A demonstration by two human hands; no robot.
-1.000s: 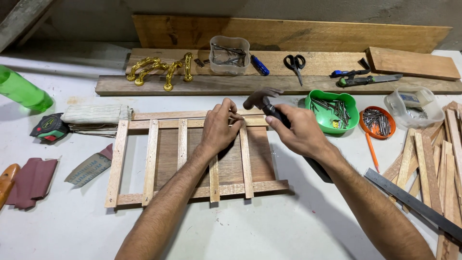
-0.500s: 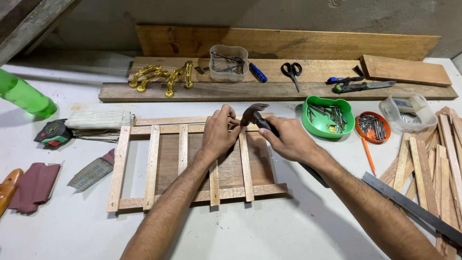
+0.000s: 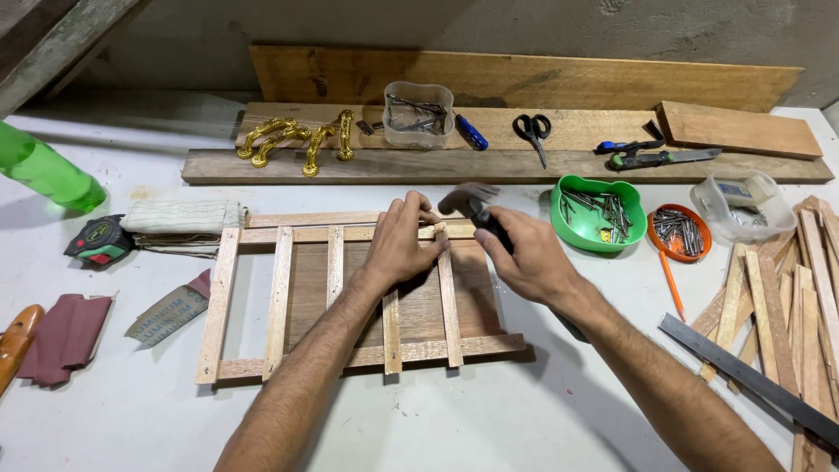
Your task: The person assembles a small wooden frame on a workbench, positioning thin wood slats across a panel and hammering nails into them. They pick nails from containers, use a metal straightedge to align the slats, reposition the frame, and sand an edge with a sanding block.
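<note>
Tabletop (image 3: pixel 489 419): white; it carries everything, and the work sits at its centre.
Long boards: three at 12 o'clock, laid flat; the back board (image 3: pixel 524 79) is the largest, and a short block (image 3: pixel 738 129) lies on them at 1 o'clock.
Slat frame (image 3: pixel 350 293): one, flat at the centre over a darker panel; two long rails with five upright slats that I can count.
Step in hand: judged to be nailing the fifth slat (image 3: pixel 449 301) to the top rail, at the frame's 1 o'clock corner.
Left hand (image 3: pixel 404 240): pressed on the top rail, fingertips pinched together at the slat's head; a nail between them is too small to see.
Right hand (image 3: pixel 524 258): closed round the handle of one hammer (image 3: pixel 468 199), whose head hangs just above the joint and is blurred.
Next move calls for: a short, square tap with the pinching fingers kept low, as I judge it.
Loose slats (image 3: pixel 786 297): a pile at 3 o'clock, too overlapped to count.
Steel ruler (image 3: pixel 743 376): one, at 4 o'clock.
Green bottle (image 3: pixel 44 170): one, at 10 o'clock.
Nail holders: one green bowl (image 3: pixel 599 214) and one orange lid (image 3: pixel 680 232) at 2 o'clock; one clear tub (image 3: pixel 419 114) at 12.
Gold handles (image 3: pixel 297 140): about three, at 11 o'clock.
Scissors (image 3: pixel 533 131): one pair.
Tape measure (image 3: pixel 98 240): one, at 9 o'clock.
</note>
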